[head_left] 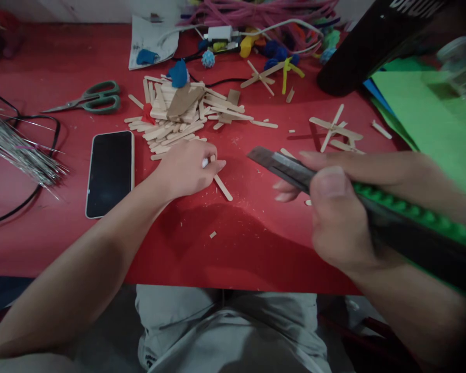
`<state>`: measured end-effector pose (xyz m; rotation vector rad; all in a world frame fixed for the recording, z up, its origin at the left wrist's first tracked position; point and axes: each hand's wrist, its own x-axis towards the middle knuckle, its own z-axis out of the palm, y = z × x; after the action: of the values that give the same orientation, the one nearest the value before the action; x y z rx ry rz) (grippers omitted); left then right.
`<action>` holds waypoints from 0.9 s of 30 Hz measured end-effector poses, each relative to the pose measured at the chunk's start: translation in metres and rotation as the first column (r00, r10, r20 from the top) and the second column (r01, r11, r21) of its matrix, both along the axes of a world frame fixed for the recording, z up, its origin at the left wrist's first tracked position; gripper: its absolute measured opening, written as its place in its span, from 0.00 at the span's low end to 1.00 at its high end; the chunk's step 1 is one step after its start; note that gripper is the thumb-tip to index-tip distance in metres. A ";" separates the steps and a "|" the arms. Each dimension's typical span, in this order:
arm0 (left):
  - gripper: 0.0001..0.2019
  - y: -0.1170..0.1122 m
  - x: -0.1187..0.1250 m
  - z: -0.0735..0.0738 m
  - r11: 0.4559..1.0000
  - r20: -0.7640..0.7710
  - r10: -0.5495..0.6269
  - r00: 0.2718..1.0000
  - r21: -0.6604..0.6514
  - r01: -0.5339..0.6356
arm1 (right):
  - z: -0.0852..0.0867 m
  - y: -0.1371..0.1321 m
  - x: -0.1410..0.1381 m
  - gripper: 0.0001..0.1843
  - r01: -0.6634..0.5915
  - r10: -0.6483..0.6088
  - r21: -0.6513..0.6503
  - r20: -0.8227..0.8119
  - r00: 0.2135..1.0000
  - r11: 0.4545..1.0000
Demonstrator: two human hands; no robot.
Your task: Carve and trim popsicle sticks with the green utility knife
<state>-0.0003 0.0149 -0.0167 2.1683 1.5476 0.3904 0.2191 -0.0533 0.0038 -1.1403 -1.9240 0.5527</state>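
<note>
My left hand (190,168) rests on the red table with its thumb and fingers closed round a wooden craft stick (223,188), whose lower end sticks out toward me. Something small and white shows between those fingers, too little of it to name. Raised at the right, my right hand (339,217) grips a black and green utility knife (376,215); its blade (261,156) points left, apart from the stick. Beyond my left hand lies a heap of craft sticks (178,129) with brown cardboard scraps (184,102) on it.
A phone (111,173) and green-handled scissors (101,97) lie left, near a bundle of thin wires (19,147). Crossed sticks (336,128) sit right of centre. A black cylinder (357,52), green paper sheets (431,114) and pink pipe cleaners (252,13) line the back and right.
</note>
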 end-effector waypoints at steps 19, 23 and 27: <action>0.18 -0.005 0.001 0.008 0.999 0.240 0.030 0.970 -0.021 -0.025 | -0.027 0.027 -0.008 0.14 -0.083 -0.042 -0.334 -0.351 0.936 0.939; 0.19 -0.009 0.003 0.011 0.998 0.279 0.040 0.960 0.036 -0.052 | -0.031 0.027 -0.009 0.16 -0.105 -0.005 -0.355 -0.295 0.955 0.929; 0.18 -0.010 0.002 0.013 0.998 0.343 0.053 0.938 0.004 -0.058 | -0.030 0.028 -0.009 0.16 -0.176 0.011 -0.377 -0.401 0.916 0.909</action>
<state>0.0021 0.0052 -0.0033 1.9417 1.4129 0.7566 0.2099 -0.0256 -0.0265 -1.0845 -1.5563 1.1887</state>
